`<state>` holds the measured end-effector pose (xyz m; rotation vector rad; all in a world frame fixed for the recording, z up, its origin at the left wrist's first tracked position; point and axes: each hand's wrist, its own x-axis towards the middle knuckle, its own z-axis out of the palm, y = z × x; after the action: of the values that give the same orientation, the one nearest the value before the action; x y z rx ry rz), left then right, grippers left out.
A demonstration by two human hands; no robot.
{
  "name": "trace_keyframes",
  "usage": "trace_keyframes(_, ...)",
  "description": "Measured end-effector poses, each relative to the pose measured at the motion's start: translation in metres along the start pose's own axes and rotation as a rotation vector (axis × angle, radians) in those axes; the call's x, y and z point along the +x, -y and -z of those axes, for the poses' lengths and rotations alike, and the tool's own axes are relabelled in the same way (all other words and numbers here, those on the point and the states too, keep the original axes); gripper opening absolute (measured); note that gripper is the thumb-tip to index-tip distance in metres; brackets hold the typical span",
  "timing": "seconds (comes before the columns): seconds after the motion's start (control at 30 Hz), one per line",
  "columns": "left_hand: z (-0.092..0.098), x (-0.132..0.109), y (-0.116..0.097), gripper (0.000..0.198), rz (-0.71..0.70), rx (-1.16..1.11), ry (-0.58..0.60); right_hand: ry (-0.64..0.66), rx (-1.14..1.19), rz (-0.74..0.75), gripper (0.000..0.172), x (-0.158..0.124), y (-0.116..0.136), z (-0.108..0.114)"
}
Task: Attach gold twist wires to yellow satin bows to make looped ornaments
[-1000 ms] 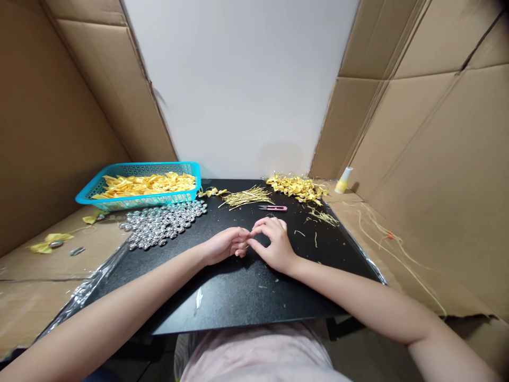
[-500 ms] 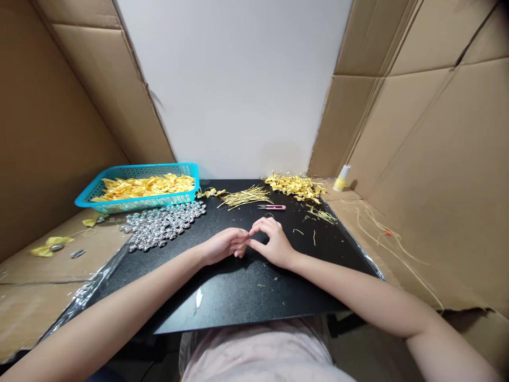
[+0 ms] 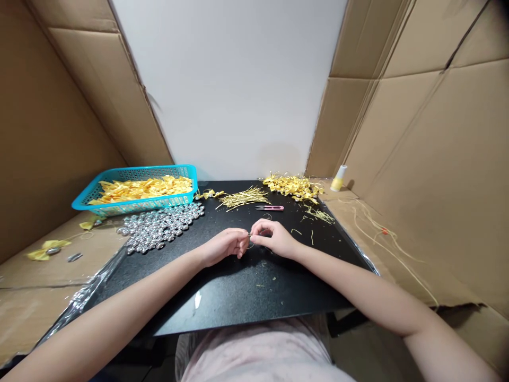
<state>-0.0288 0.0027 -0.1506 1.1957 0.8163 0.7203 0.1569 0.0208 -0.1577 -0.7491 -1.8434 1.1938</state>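
Black table [image 3: 238, 302] of bow work, seemingly partway through, with a thin strand between two pinching hands.
The blue basket [image 3: 78, 206] at the left is well filled with plain yellow bows [image 3: 145, 188], which look unworked. Loose silver beads [image 3: 163, 225] spread in front of it, so much appears left to do. At the far right lies a heap of tied bows [image 3: 292, 187], some showing beads, probably the done ones. Between basket and heap lies a bundle of yellow cords [image 3: 244, 198]. The left hand [image 3: 225, 246] and right hand [image 3: 280, 241] nearly meet over the table, thumbs and fingertips pinching the thin strand [image 3: 251, 245]; whether it is knotted, I cannot tell. Pink snips [image 3: 275, 208] lie just beyond, untouched.
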Motion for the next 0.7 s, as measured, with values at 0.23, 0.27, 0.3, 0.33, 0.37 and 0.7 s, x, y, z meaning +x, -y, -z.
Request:
trace_keyframes(0.23, 0.0036, 0.0009, 0.0027, 0.027, -0.031, 0.074, -0.05, -0.016, 0.466, -0.349, 0.033, 0.0013, 0.0047, 0.0036)
trace_keyframes(0.27, 0.0043, 0.0013, 0.0032, 0.026, -0.041, 0.08, -0.057, -0.014, 0.495, -0.373, 0.035, 0.0011, 0.0046, 0.0039)
trace_keyframes(0.3, 0.0049, 0.0016, 0.0036, 0.025, -0.053, 0.087, -0.066, -0.013, 0.527, -0.399, 0.037, 0.0011, 0.0042, 0.0042)
trace_keyframes(0.33, 0.0052, 0.002, 0.0039, 0.024, -0.067, 0.093, -0.074, -0.013, 0.555, -0.422, 0.039, 0.0011, 0.0037, 0.0043)
trace_keyframes(0.37, 0.0053, 0.0023, 0.0041, 0.022, -0.08, 0.099, -0.081, -0.015, 0.578, -0.44, 0.04, 0.0011, 0.003, 0.0042)
trace_keyframes(0.7, 0.0086, 0.0056, 0.01, 0.022, -0.141, 0.203, -0.095, -0.005, 0.756, -0.487, 0.039, 0.001, 0.0016, 0.0015)
